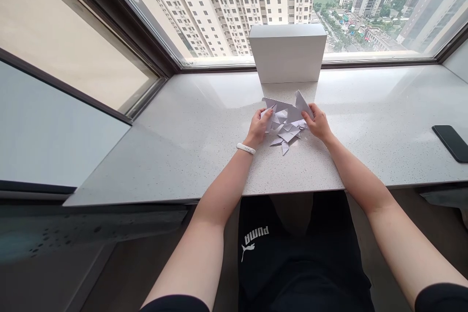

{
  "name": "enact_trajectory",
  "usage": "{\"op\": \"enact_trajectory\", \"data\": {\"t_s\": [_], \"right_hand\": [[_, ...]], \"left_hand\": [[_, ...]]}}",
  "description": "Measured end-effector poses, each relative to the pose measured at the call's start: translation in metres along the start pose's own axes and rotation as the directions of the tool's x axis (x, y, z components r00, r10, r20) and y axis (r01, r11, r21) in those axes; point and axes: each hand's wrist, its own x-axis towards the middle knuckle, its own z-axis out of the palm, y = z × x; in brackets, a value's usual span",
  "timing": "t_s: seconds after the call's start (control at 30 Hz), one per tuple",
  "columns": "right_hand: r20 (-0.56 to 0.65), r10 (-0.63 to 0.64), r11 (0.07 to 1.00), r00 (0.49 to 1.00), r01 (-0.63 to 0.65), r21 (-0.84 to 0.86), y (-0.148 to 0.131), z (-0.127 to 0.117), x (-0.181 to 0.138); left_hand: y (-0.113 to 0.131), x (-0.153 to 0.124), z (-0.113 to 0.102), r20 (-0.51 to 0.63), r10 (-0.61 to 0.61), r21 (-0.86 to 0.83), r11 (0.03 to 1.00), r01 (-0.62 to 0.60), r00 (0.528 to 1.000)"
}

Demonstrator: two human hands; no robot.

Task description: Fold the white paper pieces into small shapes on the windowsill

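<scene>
My left hand (258, 126) is closed, thumb on top, on a piece of folded white paper (269, 121). Opposite it, my right hand (318, 122) pinches a white paper sheet (301, 103) whose upper edge stands up tilted. A creased strip of paper (278, 104) spans the gap between the hands; I cannot tell which piece it belongs to. Below and between the hands lies a loose heap of folded paper pieces (288, 132), several of them pointed or square. The hands partly cover the heap's sides. A white band (246, 148) circles my left wrist.
A white box (288, 56) stands upright behind the papers, close to the window. The speckled white sill (204, 156) serves as the work surface, its front edge near my lap. At the far right lies a black phone (451, 142). Dark window frames (120, 24) border the left side.
</scene>
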Motion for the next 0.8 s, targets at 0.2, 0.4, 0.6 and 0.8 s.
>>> {"op": "enact_trajectory", "data": {"t_s": [0.2, 0.4, 0.6, 0.8], "right_hand": [[0.026, -0.049, 0.990, 0.998, 0.052, -0.131, 0.013, 0.005, 0.003], [0.195, -0.073, 0.986, 0.978, 0.100, -0.133, 0.009, -0.004, -0.002], [0.445, -0.093, 0.976, 0.891, 0.170, -0.136, 0.008, -0.007, -0.007], [0.384, -0.114, 0.959, 0.916, 0.203, -0.199, 0.008, -0.002, -0.004]], "left_hand": [[-0.005, -0.002, -0.008, 0.027, 0.226, 0.449, 0.868, -0.213, 0.974], [0.003, -0.005, -0.020, 0.254, 0.266, 0.614, 0.698, -0.367, 0.930], [0.002, -0.012, -0.023, 0.613, 0.034, 0.696, 0.448, -0.560, 0.789], [-0.004, -0.008, -0.017, 0.619, 0.182, 0.654, 0.419, -0.629, 0.764]]}}
